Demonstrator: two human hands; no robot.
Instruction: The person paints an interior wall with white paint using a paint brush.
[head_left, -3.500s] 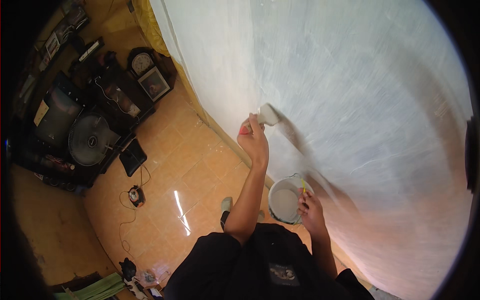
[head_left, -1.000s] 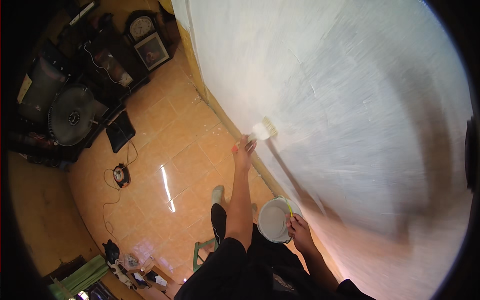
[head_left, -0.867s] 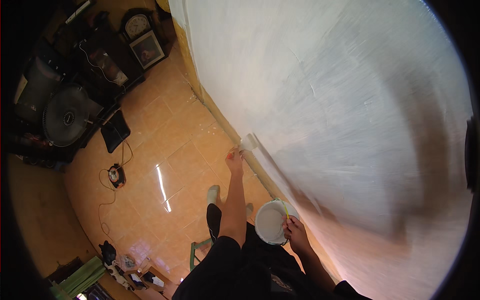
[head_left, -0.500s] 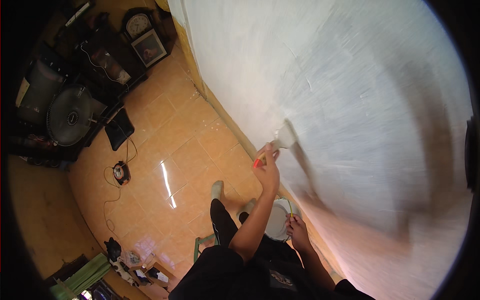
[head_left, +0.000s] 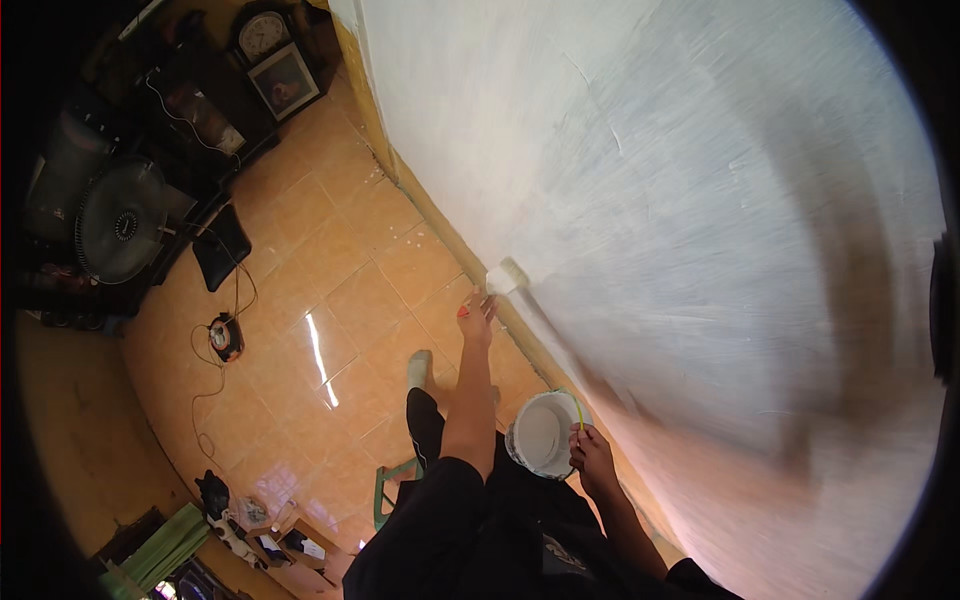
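My left hand (head_left: pixel 478 314) is closed round the red-ended handle of a paintbrush (head_left: pixel 509 276). Its wide, pale bristles touch the lower part of a whitish wall (head_left: pixel 690 200), close to the wall's bottom edge. Fresh streaky strokes show across that wall. In my right hand (head_left: pixel 592 456) is the thin yellow-green handle of a white bucket (head_left: pixel 517 440), its fingers wrapped round it. The bucket hangs in front of my body beside the wall, and whitish paint coats its inside.
A green stool (head_left: pixel 381 497) stands by my leg on the orange tiled floor (head_left: pixel 330 270). Farther left lie a cable reel (head_left: pixel 226 338) with a loose cord and a standing fan (head_left: pixel 122 222). A clock (head_left: pixel 263 36) and a framed picture (head_left: pixel 286 82) are at the far corner.
My left hand has moved the paintbrush down and left along the wall toward its bottom edge. The bucket has shifted slightly left and more of its inside shows; my right hand still grips its handle.
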